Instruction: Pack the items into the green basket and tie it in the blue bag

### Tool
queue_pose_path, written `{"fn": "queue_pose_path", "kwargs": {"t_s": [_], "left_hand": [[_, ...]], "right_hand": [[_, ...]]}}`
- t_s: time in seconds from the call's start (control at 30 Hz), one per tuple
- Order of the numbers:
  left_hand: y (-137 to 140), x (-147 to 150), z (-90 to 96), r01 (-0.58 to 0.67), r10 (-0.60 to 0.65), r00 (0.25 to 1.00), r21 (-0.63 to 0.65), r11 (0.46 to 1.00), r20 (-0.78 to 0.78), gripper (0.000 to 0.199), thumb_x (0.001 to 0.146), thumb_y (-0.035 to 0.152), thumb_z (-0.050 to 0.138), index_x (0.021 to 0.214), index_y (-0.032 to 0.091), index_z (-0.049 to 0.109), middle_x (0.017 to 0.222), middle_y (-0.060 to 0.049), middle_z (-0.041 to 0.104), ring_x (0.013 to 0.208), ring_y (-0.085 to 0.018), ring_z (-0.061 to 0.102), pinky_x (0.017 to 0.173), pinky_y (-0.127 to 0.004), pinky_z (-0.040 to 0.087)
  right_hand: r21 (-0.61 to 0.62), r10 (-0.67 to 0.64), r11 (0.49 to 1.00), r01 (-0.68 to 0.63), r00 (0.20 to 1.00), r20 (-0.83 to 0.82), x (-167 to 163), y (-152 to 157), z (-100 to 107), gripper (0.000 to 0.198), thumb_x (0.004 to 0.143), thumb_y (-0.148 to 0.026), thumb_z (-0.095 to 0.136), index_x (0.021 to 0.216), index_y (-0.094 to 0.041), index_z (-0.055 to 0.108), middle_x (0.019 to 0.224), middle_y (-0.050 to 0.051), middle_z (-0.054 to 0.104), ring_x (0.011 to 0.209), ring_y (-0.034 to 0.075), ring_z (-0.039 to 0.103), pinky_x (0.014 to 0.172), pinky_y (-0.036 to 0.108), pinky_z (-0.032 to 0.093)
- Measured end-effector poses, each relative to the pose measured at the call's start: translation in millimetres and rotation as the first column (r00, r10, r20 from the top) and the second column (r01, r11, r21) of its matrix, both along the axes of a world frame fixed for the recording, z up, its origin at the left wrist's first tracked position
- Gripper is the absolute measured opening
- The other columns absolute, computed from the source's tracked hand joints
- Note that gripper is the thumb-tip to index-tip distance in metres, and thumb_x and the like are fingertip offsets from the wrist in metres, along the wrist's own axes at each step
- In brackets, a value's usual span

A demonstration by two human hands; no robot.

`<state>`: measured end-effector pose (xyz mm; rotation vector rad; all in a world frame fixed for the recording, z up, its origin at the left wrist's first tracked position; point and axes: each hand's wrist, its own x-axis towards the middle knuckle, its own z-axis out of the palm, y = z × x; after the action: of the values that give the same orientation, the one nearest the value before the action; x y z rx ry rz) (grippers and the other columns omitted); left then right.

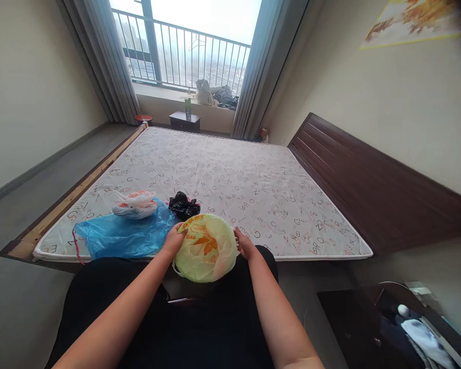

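1. Two sides of the green bag (205, 253) are in our grasp: our left hand (173, 241) pinches its left edge, thumb on top.
2. Our right hand (246, 243) holds its right edge, fingers curled.
3. We have the green bag in front of us, at the near edge of the mattress (230, 169).
4. There we see the blue bag (125, 237) spread out, the white bag (136, 206) on it, the black bag (183, 206) just beside.

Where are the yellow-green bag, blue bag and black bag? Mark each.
Yellow-green bag (205, 249): head view, middle of its printed face.
Blue bag (132, 236): head view, middle of its spread sheet.
Black bag (183, 206): head view, middle of its crumpled bulk.
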<state>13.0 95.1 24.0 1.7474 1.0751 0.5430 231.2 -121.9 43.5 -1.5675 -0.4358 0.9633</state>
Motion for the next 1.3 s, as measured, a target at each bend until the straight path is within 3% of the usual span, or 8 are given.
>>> {"fn": "queue_pose_path", "kwargs": {"t_s": [0.13, 0.37, 0.5, 0.67, 1.03, 1.1, 1.2, 1.3], "left_hand": [[-7, -5, -10.2, -0.121, 0.120, 0.992, -0.017, 0.993, -0.024, 0.041, 0.086, 0.023, 0.058, 0.126, 0.017, 0.060, 0.121, -0.013, 0.072, 0.110, -0.029, 0.068, 0.102, -0.044, 0.051], [-49, 3, -16.1, -0.208, 0.195, 0.975, 0.119, 0.971, 0.109, 0.064, 0.085, 0.024, 0.065, 0.144, 0.017, 0.043, 0.148, -0.019, 0.051, 0.139, -0.030, 0.050, 0.119, -0.047, 0.038], [-85, 2, -33.3, -0.242, 0.263, 0.960, -0.185, 0.952, 0.093, 0.067, 0.081, 0.020, 0.069, 0.142, 0.017, 0.043, 0.139, -0.017, 0.059, 0.130, -0.030, 0.058, 0.112, -0.048, 0.047], [-102, -4, -45.6, -0.039, 0.250, 0.932, -0.612, 0.790, 0.263, 0.046, 0.079, 0.023, 0.070, 0.123, 0.015, 0.059, 0.113, -0.015, 0.073, 0.104, -0.029, 0.072, 0.092, -0.043, 0.059], [-60, -42, -37.3, 0.080, 0.085, 0.981, -0.761, 0.644, 0.174, 0.046, 0.091, 0.029, 0.055, 0.135, 0.015, 0.054, 0.121, -0.019, 0.073, 0.102, -0.032, 0.073, 0.075, -0.040, 0.062], [-62, -39, -38.6, 0.090, 0.108, 0.972, -0.758, 0.647, 0.207, 0.049, 0.089, 0.026, 0.054, 0.136, 0.014, 0.051, 0.124, -0.019, 0.072, 0.103, -0.032, 0.073, 0.075, -0.041, 0.061], [-69, -30, -40.1, 0.261, -0.010, 0.931, -0.644, 0.720, 0.365, 0.052, 0.076, 0.018, 0.058, 0.128, 0.014, 0.059, 0.124, -0.017, 0.073, 0.109, -0.033, 0.071, 0.087, -0.044, 0.060], [-79, -21, -41.3, 0.390, -0.168, 0.873, -0.448, 0.805, 0.458, 0.057, 0.064, 0.010, 0.057, 0.120, 0.015, 0.065, 0.124, -0.013, 0.073, 0.118, -0.032, 0.066, 0.101, -0.044, 0.055]], "right_hand": [[0.072, 0.122, 0.991, -0.117, 0.991, -0.062, -17, -34, -1, 0.062, 0.089, -0.071, 0.054, 0.129, -0.025, 0.062, 0.127, 0.012, 0.070, 0.107, 0.028, 0.069, 0.078, 0.037, 0.058], [-0.130, -0.109, 0.972, 0.195, 0.866, 0.489, -22, -32, -15, 0.042, 0.083, -0.059, 0.061, 0.101, -0.021, 0.064, 0.102, 0.009, 0.073, 0.092, 0.027, 0.067, 0.082, 0.037, 0.051], [-0.115, -0.200, 0.942, 0.316, 0.801, 0.564, -6, -21, -19, 0.044, 0.088, -0.064, 0.043, 0.077, -0.023, 0.055, 0.092, 0.011, 0.069, 0.092, 0.028, 0.062, 0.086, 0.039, 0.048], [-0.119, -0.238, 0.924, 0.362, 0.792, 0.563, 0, -19, -25, 0.050, 0.092, -0.064, 0.028, 0.083, -0.023, 0.056, 0.098, 0.015, 0.069, 0.098, 0.030, 0.062, 0.089, 0.040, 0.046], [-0.286, -0.173, 0.889, 0.359, 0.838, 0.517, -15, 0, -23, 0.027, 0.086, -0.047, 0.048, 0.075, -0.024, 0.057, 0.065, 0.006, 0.063, 0.073, 0.027, 0.063, 0.069, 0.036, 0.051], [-0.239, -0.251, 0.855, 0.460, 0.771, 0.586, -22, -8, -9, 0.029, 0.092, -0.045, 0.038, 0.090, -0.023, 0.058, 0.091, 0.012, 0.069, 0.096, 0.029, 0.065, 0.083, 0.038, 0.052], [0.072, -0.383, 0.857, 0.511, 0.537, 0.751, -39, -19, 16, 0.031, 0.096, -0.043, 0.035, 0.108, -0.021, 0.054, 0.129, 0.018, 0.060, 0.129, 0.030, 0.052, 0.105, 0.044, 0.044], [0.119, -0.182, 0.981, 0.155, 0.506, 0.843, -62, -14, 28, 0.022, 0.096, -0.039, 0.046, 0.105, -0.024, 0.059, 0.116, 0.013, 0.066, 0.115, 0.029, 0.061, 0.104, 0.046, 0.045]]}}
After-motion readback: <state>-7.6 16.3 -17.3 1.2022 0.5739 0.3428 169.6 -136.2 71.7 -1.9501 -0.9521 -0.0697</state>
